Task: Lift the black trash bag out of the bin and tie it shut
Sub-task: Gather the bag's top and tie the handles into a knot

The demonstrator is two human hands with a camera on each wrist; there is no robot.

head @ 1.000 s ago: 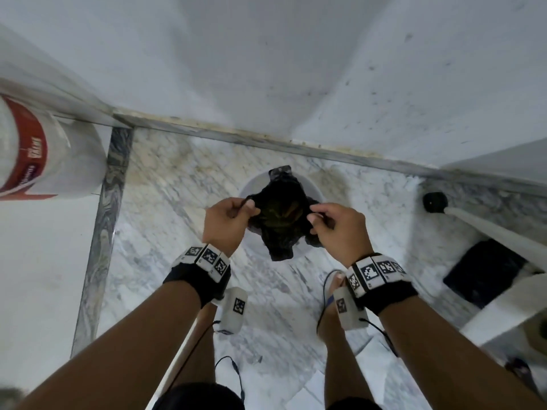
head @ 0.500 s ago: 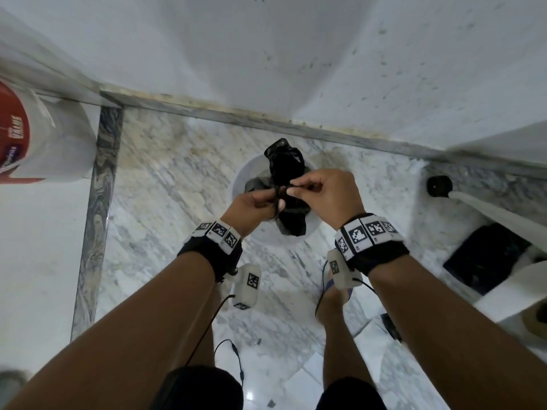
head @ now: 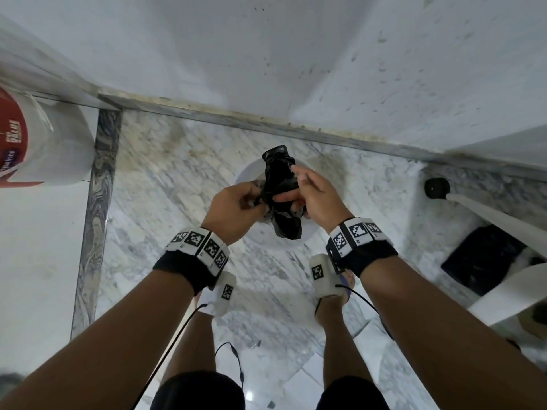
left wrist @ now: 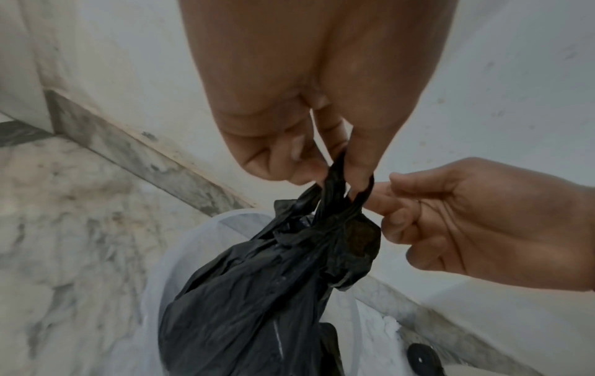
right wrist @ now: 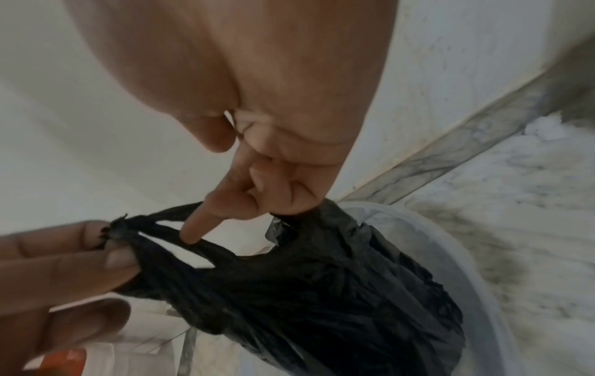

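Black plastic is bunching between the two hands: the black trash bag is hanging in the air above the white bin, clear of its rim, with the bag's body sagging down over the bin's mouth. The left hand is pinching thin twisted strands of the bag's neck between its thumb and curled fingers; in the left wrist view a loop of the plastic is wrapping round one fingertip, and the bag is gathering into a tight waist just below. The right hand is gripping the other side of the neck, its thumb pressing a fold of plastic against its curled fingers. In the right wrist view its index finger is reaching out straight and resting on a stretched strand, while the left hand is holding the knotted end of that strand at the left edge. Two openings are showing between the pulled strands. The right hand is sitting just beside the left one, both touching the bag's neck.

The bin is standing on a grey-veined marble floor, close to the corner of a white wall. A white bucket with a red label is lying at the left edge of the head view, and a black doorstop is sitting at the right near the skirting.
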